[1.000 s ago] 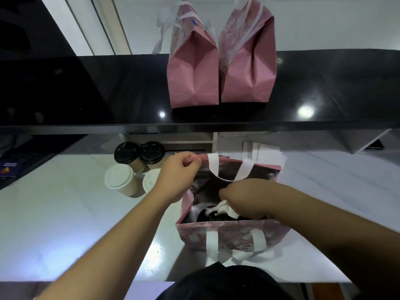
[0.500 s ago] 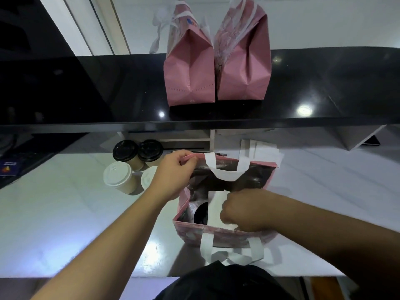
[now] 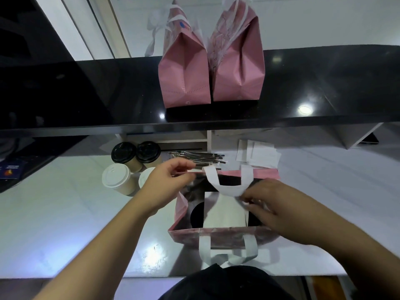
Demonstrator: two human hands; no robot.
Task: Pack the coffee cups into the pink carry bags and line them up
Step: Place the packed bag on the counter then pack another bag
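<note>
An open pink carry bag (image 3: 225, 234) with white handles stands on the white counter in front of me. Inside it lies a white paper sheet (image 3: 223, 210) over black cup lids (image 3: 197, 215). My left hand (image 3: 166, 180) pinches the bag's far left rim. My right hand (image 3: 275, 204) is over the bag's right side, its fingertips pinching the white sheet's corner next to the far handle. Several lidded coffee cups, two black-lidded (image 3: 123, 153) and two white-lidded (image 3: 116, 176), stand left of the bag. Two packed pink bags (image 3: 186, 74) stand side by side on the black upper counter.
A bundle of wrapped straws (image 3: 197, 158) lies behind the bag, with white napkins (image 3: 262, 155) to its right. The black upper counter (image 3: 86, 94) overhangs the back of the white counter (image 3: 54, 224). A dark device with a blue label (image 3: 10, 169) sits at far left.
The bag has shifted toward me and its mouth is wider open. My right hand moved from the bag's middle to its right side, and the white sheet now lies flat over the cups.
</note>
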